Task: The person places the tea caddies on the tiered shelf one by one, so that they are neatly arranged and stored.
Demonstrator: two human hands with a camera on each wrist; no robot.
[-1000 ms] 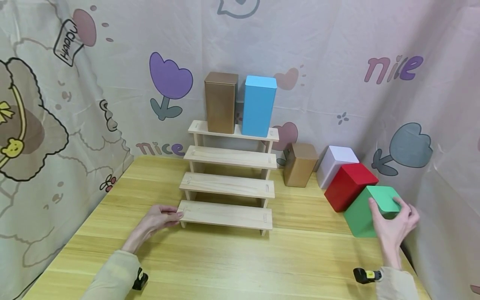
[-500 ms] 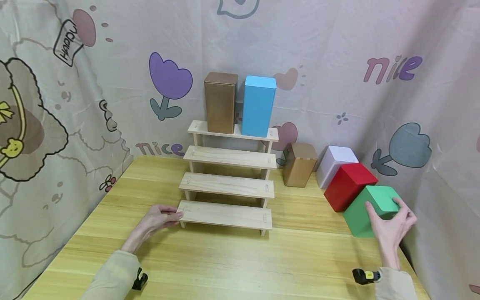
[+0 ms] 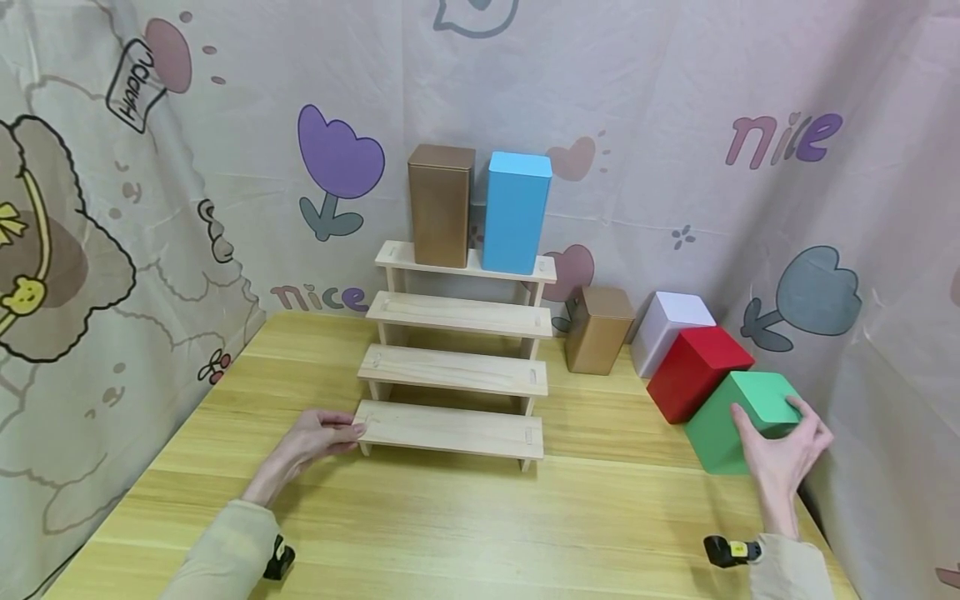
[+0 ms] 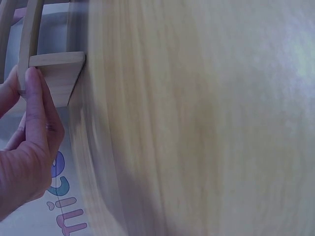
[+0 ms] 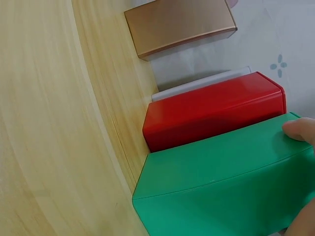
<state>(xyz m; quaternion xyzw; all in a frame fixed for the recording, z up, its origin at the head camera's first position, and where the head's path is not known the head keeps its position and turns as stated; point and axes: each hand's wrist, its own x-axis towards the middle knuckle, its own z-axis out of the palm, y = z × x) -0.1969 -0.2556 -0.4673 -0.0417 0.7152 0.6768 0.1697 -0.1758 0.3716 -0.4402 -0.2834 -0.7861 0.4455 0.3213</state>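
My left hand (image 3: pixel 318 435) pinches the left end of the lowest board of a tiered wooden shelf (image 3: pixel 450 429); the left wrist view has the thumb and fingers on either side of that board (image 4: pixel 25 49). At the far right my right hand (image 3: pixel 787 454) grips the top of a green box (image 3: pixel 723 425), thumb on the near left side, fingers over the far right edge. The green box (image 5: pixel 211 172) stands on the table against a red box (image 3: pixel 697 375). On the shelf's top tier stand a brown box (image 3: pixel 441 212) and a blue box (image 3: pixel 517 217).
Behind the red box stands a white box (image 3: pixel 667 329), with a shorter bronze box (image 3: pixel 600 333) to its left beside the shelf. A printed curtain (image 3: pixel 637 100) hangs behind and at both sides of the wooden table (image 3: pixel 450 533).
My right thumb has shifted slightly left on the green box. The left hand, shelf and boxes stay in place.
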